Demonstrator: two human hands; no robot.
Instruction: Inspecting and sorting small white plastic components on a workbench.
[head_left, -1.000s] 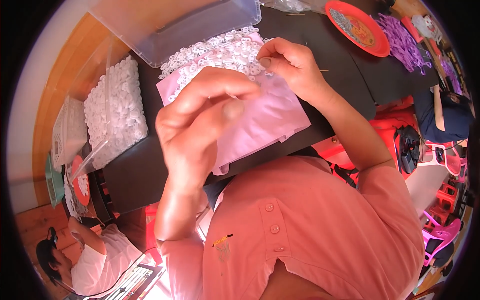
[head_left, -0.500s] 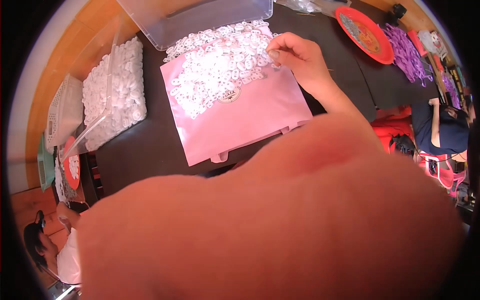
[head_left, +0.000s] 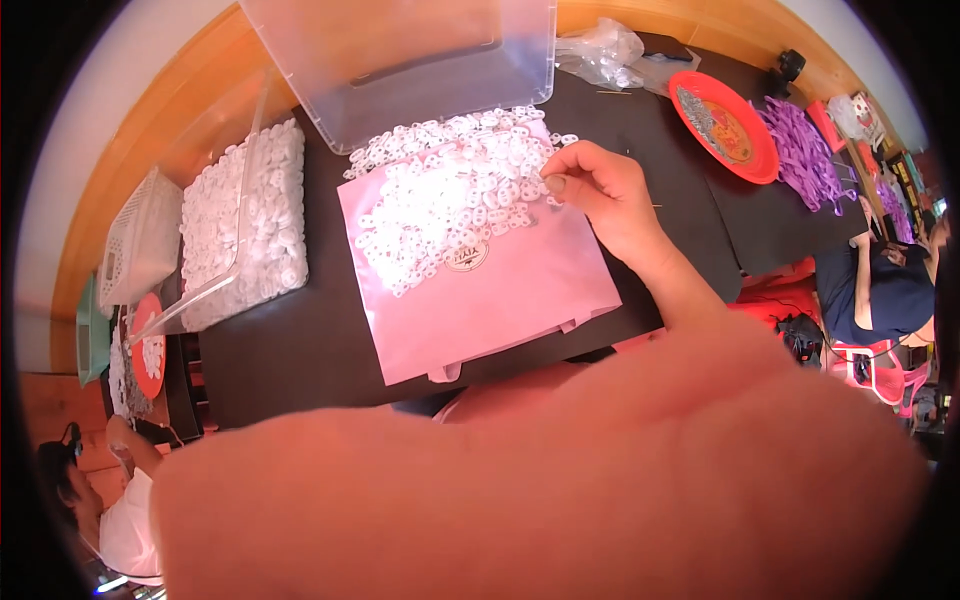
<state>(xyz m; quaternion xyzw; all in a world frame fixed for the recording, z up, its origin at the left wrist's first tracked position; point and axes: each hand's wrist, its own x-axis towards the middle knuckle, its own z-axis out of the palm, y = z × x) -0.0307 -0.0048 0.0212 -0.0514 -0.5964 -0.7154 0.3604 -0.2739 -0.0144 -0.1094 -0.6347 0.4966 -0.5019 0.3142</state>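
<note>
A pink tote bag lies flat on the dark table, its handles toward me. Over its far half spreads a heap of small white oval pieces with dark marks or holes. At the right edge of this heap my right hand is closed, thumb and forefinger pinched together. What sits between those fingertips is too small to make out. A large blurred skin-coloured shape very close to the camera fills the lower part of the view. No left hand can be made out.
A clear plastic bin stands behind the heap. Another clear bin at left holds many white pieces. To the right are a red tray with grey bits, purple straps and plastic bags. Other people sit at both sides.
The view has shifted, so the table and everything on it appear lower. My right hand stays pinched at the heap's right edge, its fingers barely changed.
</note>
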